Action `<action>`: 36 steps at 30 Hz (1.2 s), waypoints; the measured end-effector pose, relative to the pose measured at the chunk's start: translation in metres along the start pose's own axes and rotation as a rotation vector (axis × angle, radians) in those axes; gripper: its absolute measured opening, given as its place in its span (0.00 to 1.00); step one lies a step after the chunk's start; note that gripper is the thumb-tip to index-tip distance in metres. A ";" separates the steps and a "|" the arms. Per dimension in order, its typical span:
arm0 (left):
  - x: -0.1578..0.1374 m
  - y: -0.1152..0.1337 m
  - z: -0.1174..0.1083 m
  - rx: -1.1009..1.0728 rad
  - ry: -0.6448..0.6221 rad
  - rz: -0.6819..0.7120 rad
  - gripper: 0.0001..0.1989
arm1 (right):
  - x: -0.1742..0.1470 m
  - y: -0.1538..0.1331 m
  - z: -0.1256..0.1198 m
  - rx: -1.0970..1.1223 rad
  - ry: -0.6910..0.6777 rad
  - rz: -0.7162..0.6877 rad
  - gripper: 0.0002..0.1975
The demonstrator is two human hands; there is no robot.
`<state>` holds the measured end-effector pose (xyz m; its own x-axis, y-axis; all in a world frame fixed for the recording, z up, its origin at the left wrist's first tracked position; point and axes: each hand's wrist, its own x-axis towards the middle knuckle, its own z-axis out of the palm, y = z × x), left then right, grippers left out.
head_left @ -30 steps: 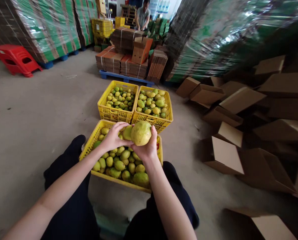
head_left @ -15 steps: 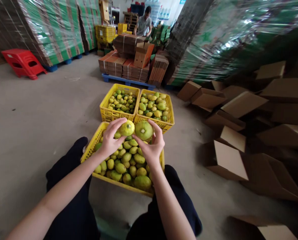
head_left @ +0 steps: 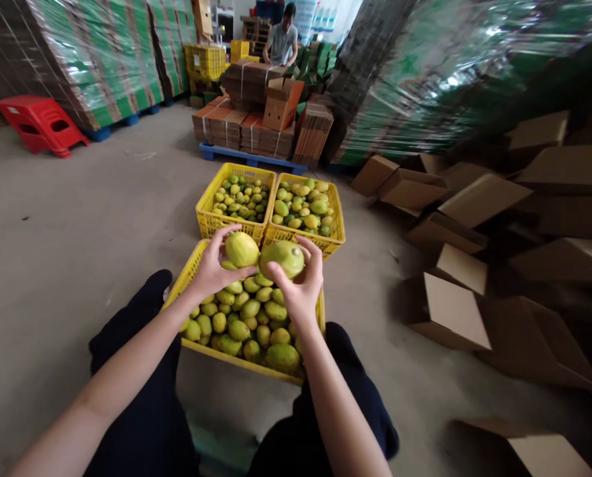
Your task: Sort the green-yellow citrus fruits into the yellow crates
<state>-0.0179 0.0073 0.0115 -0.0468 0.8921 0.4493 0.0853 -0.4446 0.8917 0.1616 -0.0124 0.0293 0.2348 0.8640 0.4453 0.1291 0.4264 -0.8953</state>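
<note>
My left hand (head_left: 215, 265) grips a yellow-green lemon (head_left: 242, 250) between thumb and fingers. Beside it, my right hand (head_left: 303, 286) is closed on a larger, greener lemon (head_left: 285, 258), its stem end facing up and right. Both fruits are held above the near yellow crate (head_left: 187, 273), which stands between my knees. Loose lemons (head_left: 251, 309) in yellow and green fill that crate, with a big one (head_left: 283, 358) at its front right. The hands hide part of the crate's far side.
Two more yellow crates of lemons, a left one (head_left: 230, 226) and a right one (head_left: 332, 246), stand just beyond. Open cardboard boxes (head_left: 455, 311) lie piled at right. Flattened cartons (head_left: 266, 136) sit on a blue pallet (head_left: 249, 158), a person (head_left: 282, 45) behind. A red stool (head_left: 40, 122) stands left.
Both lemons have been turned in my fingers, so their ends no longer face me and their sides show. My left hand has shifted slightly left and up.
</note>
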 end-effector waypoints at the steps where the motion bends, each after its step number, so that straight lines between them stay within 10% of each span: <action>1: 0.001 0.001 0.001 -0.120 -0.051 -0.158 0.36 | 0.001 -0.002 0.001 0.080 0.012 0.148 0.25; 5: 0.005 -0.002 0.006 -0.388 -0.181 -0.746 0.30 | 0.006 -0.006 0.004 0.420 -0.118 0.792 0.24; 9: 0.006 -0.013 0.011 -0.410 -0.132 -0.994 0.30 | 0.008 -0.006 0.007 0.495 -0.215 1.000 0.26; 14: 0.005 -0.012 0.015 -0.541 0.024 -0.669 0.18 | 0.011 -0.002 0.009 0.500 -0.091 0.980 0.26; 19: 0.007 -0.005 0.011 -0.511 -0.039 -0.397 0.36 | 0.012 -0.002 0.005 0.488 -0.008 0.750 0.30; 36: 0.014 -0.010 -0.001 -0.636 -0.154 -0.509 0.26 | 0.016 0.019 0.004 0.480 0.091 0.843 0.21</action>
<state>-0.0202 0.0243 0.0089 0.2135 0.9769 0.0107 -0.4905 0.0977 0.8659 0.1644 0.0107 0.0192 0.1466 0.9203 -0.3626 -0.5175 -0.2411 -0.8210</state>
